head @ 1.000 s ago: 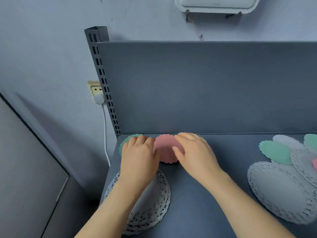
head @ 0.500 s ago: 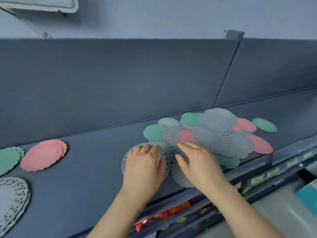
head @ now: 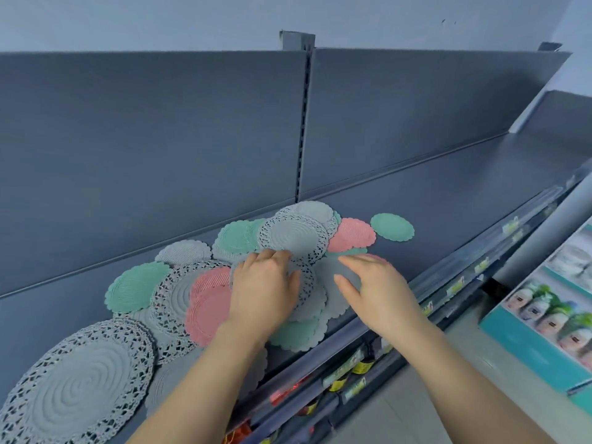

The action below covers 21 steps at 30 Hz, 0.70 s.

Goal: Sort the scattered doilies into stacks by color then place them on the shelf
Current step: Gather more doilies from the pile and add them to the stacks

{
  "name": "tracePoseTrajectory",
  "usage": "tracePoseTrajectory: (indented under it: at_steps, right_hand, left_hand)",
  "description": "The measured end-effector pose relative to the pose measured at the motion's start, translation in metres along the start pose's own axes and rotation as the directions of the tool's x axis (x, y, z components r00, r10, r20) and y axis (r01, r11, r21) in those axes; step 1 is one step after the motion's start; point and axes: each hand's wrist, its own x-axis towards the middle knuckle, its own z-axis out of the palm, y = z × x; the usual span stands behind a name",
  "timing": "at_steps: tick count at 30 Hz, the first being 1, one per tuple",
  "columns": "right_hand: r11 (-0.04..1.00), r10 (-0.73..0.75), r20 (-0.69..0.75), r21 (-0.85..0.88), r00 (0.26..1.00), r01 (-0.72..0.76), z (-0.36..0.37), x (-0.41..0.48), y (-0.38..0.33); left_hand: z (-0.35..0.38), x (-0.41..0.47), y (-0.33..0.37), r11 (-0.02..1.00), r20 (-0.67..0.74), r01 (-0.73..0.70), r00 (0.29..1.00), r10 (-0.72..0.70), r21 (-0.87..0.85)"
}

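Doilies [head: 294, 235] are piled under the left grip [head: 262, 283], laid flat, released; the right grip [head: 374, 283], also released, is held just beside.

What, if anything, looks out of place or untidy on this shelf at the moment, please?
The doilies are one mixed heap on the shelf: green, pink and white overlap beneath the left hand and right hand. One green doily lies apart, to the heap's right.
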Motion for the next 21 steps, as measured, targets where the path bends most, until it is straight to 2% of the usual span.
tracePoseTrajectory:
  at_steps: [6, 13, 17, 21]
  right_hand:
    - [0.999, 0.015, 0.032, 0.051, 0.999, -0.016, 0.004, 0.072, 0.033]
    - [0.996, 0.002, 0.096, 0.090, 0.995, -0.011, 0.013, 0.137, 0.058]
    - [0.997, -0.015, 0.155, 0.082, 0.988, 0.003, 0.021, 0.169, 0.068]
    - [0.994, -0.101, 0.215, 0.063, 0.971, 0.089, 0.029, 0.202, 0.075]
  left_hand:
    - [0.025, 0.085, -0.007, 0.993, 0.129, 0.106, 0.985, -0.112, 0.050]
    - [0.048, 0.149, -0.028, 0.966, 0.339, 0.175, 0.912, -0.232, 0.190]
    - [0.048, 0.156, -0.030, 0.966, 0.285, 0.227, 0.924, -0.254, 0.124]
    - [0.049, 0.152, -0.028, 0.958, 0.251, 0.286, 0.925, -0.286, 0.037]
